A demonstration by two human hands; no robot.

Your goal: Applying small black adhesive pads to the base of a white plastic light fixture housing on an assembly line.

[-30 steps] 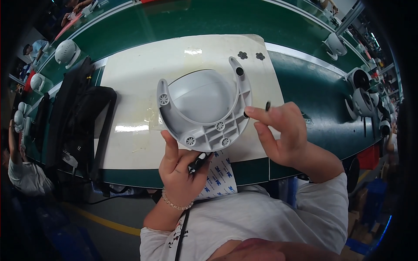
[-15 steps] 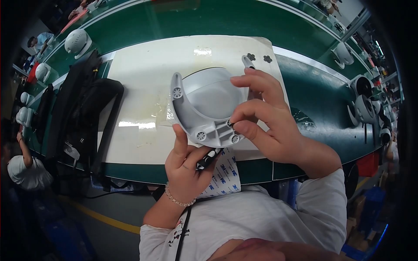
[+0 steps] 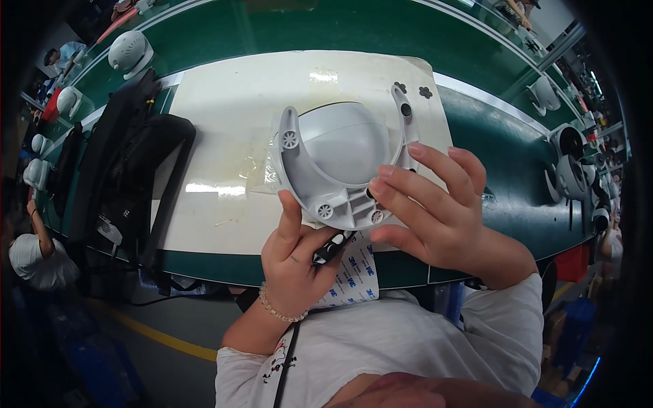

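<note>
The gray plastic part point(image 3: 340, 166) is held up over the white table point(image 3: 224, 122). The left hand point(image 3: 299, 255) grips its bottom edge. The right hand point(image 3: 435, 211) presses curled fingers on its right side.

Both hands, left hand point(image 3: 299, 262) and right hand point(image 3: 435, 214), apparently grip grey plastic housing point(image 3: 340, 163).

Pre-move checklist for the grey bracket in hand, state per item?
1. Left hand supports grey U-shaped bracket from below: ok.
2. Right hand fingers on bracket's lower right edge: ok.
3. Bracket lifted off the white mat: cannot tell.
4. Dark tool tucked in left hand: ok, tip hidden.
5. Two small black flower-shaped pieces on the mat, apart from the hands: ok.
6. Adhesive backing sheet under the hands: ok.
</note>
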